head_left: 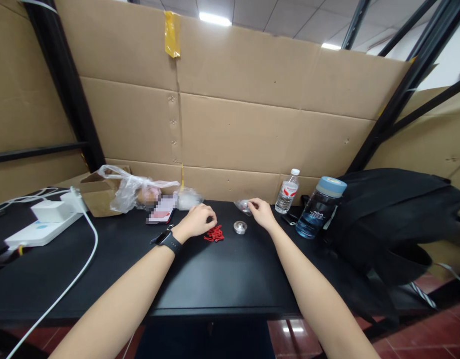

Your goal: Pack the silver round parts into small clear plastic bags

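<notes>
A small pile of red cord pieces (214,233) lies on the black table. My left hand (198,220), with a dark watch (167,241) on its wrist, is just behind and left of the pile. Its fingers are curled with the tips close to the cords, and what they hold, if anything, is hidden. To the right, my right hand (262,213) pinches the edge of a small clear plastic bag (242,205) that appears to have something shiny inside. Between the hands sits a round silver metal piece (240,227), touched by neither.
At the right stand a clear water bottle (288,192), a blue-lidded bottle (320,208) and a black backpack (390,224). Leftward are a phone-like item (162,209), plastic bags (127,192), a cardboard box (99,194) and a white power strip (46,227) with cables. Cardboard walls the back.
</notes>
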`<state>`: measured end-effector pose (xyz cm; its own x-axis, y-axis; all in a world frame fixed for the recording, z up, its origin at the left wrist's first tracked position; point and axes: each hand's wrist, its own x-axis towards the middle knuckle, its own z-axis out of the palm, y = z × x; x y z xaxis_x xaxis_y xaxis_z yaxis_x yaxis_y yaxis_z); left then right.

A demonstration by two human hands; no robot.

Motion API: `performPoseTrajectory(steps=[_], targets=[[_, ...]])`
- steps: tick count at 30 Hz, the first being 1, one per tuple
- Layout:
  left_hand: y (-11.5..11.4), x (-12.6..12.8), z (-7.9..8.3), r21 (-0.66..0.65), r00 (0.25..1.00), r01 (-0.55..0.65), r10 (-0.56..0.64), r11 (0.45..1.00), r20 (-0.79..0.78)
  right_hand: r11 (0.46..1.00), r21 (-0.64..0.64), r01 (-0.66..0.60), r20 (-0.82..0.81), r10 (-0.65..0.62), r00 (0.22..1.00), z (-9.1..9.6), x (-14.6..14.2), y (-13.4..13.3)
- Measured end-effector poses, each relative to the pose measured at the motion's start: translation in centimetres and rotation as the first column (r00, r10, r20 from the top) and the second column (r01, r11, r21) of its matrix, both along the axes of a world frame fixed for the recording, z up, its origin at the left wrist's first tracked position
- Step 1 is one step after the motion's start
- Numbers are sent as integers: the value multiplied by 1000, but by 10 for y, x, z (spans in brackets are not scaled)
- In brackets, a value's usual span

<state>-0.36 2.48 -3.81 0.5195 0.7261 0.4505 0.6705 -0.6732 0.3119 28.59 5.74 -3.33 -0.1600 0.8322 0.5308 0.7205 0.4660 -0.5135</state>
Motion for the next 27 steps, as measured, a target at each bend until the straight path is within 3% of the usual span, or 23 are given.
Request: performPoseTrajectory(steps=[3,4,7,10,13,16,20,23,27], targets=[[1,-2,4,-28,972,-155,157,988,173,983,109,-144,-87,154,984,7,-29,-20],[1,-2,5,-73,956,-152,166,986,242,977,111,-183,-65,191,979,9,-39,-27],[3,-5,7,-231,924,68,26,970,381,959,89,-271,-8,272,962,13,-61,-46],[5,-7,6,-308,899,272,-126,912,419,960,83,-267,-49,272,961,15,-69,-55],[5,-8,3,-339,885,346,-185,875,426,972,51,-227,-116,232,966,16,-67,-54],[6,-7,0,-359,894,346,-189,867,406,977,-22,-210,-234,199,952,14,-63,-48],[9,-2,-6,-410,863,316,-80,856,498,965,-121,-233,-521,138,842,12,-61,-39],[11,3,-8,-380,749,306,26,873,662,961,-138,-239,-674,86,734,13,-58,-36],[11,9,-10,-306,610,284,75,909,789,947,-168,-275,-795,35,606,14,-56,-36]])
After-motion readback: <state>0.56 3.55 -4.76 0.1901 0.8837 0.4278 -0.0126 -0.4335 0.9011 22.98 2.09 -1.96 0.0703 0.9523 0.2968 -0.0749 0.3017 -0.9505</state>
